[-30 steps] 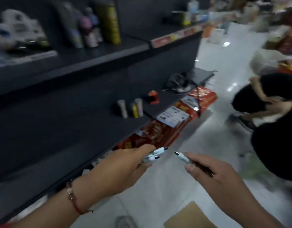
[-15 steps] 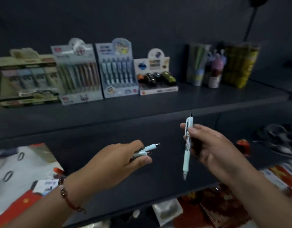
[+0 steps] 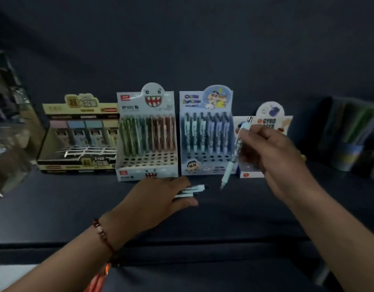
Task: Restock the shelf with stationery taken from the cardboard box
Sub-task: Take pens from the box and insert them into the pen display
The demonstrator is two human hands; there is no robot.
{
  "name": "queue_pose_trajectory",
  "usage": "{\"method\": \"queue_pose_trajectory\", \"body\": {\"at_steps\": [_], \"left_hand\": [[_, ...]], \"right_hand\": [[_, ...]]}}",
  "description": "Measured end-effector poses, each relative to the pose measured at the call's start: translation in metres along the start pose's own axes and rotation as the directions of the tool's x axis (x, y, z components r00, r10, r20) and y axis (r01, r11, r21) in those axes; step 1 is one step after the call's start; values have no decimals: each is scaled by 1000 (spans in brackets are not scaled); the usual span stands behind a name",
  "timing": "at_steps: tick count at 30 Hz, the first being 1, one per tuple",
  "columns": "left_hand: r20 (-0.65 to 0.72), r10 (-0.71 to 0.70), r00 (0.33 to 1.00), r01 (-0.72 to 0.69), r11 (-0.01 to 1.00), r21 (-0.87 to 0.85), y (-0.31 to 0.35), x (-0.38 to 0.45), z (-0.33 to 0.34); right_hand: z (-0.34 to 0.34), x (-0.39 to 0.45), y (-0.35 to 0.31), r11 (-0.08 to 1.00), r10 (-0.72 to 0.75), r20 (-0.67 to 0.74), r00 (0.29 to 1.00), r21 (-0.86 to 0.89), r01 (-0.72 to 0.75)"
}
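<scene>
Both hands gripping pens, shelf-height

dim light; dark back panel rises behind a dark shelf board

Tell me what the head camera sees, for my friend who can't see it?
A right hand holds one pale blue click pen upright before a blue cartoon pen display box on a dark shelf. The left hand holds two more pale pens low over the shelf.
</scene>
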State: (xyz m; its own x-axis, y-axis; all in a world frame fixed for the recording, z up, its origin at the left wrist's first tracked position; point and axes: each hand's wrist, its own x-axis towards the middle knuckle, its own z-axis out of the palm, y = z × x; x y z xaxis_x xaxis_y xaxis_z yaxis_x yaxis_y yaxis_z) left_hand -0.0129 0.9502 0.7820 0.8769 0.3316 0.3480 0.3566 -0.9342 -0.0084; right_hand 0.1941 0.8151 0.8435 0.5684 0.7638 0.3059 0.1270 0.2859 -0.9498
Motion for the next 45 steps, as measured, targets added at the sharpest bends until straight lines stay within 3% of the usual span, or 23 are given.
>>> {"method": "queue_pose_trajectory", "body": {"at_steps": [6, 11, 17, 24, 30, 36, 45], "left_hand": [[93, -23, 995, 19, 999, 38, -24, 25, 0], [47, 12, 999, -10, 999, -42, -50, 32, 9], [10, -15, 1000, 17, 982, -189, -62, 31, 15], [-34, -1, 999, -7, 978, -207, -62, 31, 14], [-24, -2, 1000, -3, 977, -212, -58, 30, 13], [-21, -10, 1000, 5, 980, -197, -56, 33, 9], [-45, -36, 998, 23, 967, -255, -57, 28, 4]], "right_hand": [[28, 63, 15, 966, -202, -30, 979, -170, 194], [62, 88, 42, 904, -309, -17, 951, -315, 288], [77, 96, 71, 853, -304, -11, 953, -448, 267], [74, 100, 75, 827, -356, -49, 933, -482, 290], [83, 102, 84, 798, -256, 21, 966, -560, 224], [90, 103, 80, 709, -283, 66, 957, -658, 255], [93, 100, 82, 827, -175, -4, 984, -543, 145]]}}
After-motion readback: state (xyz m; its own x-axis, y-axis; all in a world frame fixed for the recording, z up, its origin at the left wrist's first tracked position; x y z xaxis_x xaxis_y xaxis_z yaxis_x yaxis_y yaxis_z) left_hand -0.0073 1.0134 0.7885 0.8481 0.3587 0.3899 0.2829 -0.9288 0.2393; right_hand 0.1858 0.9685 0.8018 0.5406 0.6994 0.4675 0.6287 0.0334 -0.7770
